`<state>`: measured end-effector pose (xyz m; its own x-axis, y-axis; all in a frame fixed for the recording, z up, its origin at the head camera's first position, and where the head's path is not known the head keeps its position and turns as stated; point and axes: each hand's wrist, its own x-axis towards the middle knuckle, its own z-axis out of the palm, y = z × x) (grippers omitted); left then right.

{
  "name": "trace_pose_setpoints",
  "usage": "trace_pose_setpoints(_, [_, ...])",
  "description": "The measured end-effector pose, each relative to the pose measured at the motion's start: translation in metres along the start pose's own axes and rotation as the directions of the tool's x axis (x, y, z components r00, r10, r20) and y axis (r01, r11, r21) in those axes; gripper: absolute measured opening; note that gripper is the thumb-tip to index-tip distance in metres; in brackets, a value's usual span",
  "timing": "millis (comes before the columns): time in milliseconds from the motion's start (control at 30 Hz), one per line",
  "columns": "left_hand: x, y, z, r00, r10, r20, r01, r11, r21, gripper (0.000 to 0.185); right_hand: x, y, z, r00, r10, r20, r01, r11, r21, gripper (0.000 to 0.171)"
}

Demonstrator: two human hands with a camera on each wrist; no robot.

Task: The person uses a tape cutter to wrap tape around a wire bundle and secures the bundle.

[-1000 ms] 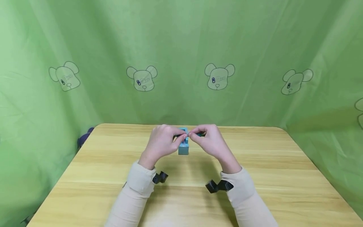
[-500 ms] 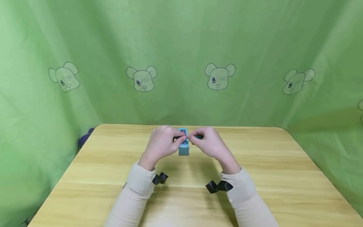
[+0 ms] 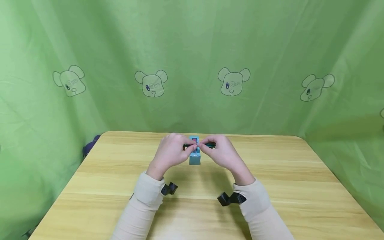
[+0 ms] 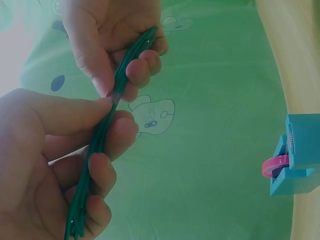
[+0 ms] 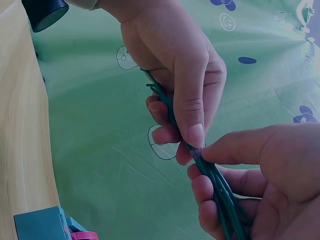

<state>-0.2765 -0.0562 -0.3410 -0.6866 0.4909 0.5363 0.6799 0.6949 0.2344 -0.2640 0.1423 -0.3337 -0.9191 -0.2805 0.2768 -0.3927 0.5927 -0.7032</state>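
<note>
Change: against the frame a second ago, both hands sit slightly lower and closer over the blue dispenser; the grip looks the same.
Left hand [image 3: 171, 151]: fingers curled round one end of the green wire bundle [image 4: 97, 145], thumb and forefinger pinching it at mid-length.
Right hand [image 3: 220, 151]: pinches the same bundle from the other side, thumb tip meeting the left thumb tip, remaining fingers curled about the strands.
Bundle's place: held in the air between both hands, just above the dispenser, not touching the table.
Blue dispenser [image 3: 194, 158]: a small boxy block with a pink roll [image 4: 274, 165] in its slot, standing on the table.
Surface: pale wooden table [image 3: 288, 186] with rounded corners and visible grain.
Room: green cloth backdrop [image 3: 192, 50], creased, printed with bear heads.
Materials: thin, smooth, straight green strands; beige sleeves [image 3: 147, 193].
</note>
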Motion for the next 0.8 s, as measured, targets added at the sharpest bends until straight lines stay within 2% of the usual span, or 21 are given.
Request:
trace_pose_setpoints(400, [0.0017, 0.0010, -0.0018, 0.998, -0.044, 0.045, 0.046, 0.998, -0.037, 0.018, 0.0007, -0.0011, 0.0000, 1.000, -0.031, -0.007, 0.031, 0.999, -0.008, 0.009])
trace_pose_setpoints(800, [0.0004, 0.0011, -0.0015, 0.988, -0.112, 0.103, 0.117, 0.992, -0.051, 0.022, -0.0002, -0.0024, 0.0054, 0.991, -0.106, -0.086, 0.100, 0.993, -0.069, 0.009])
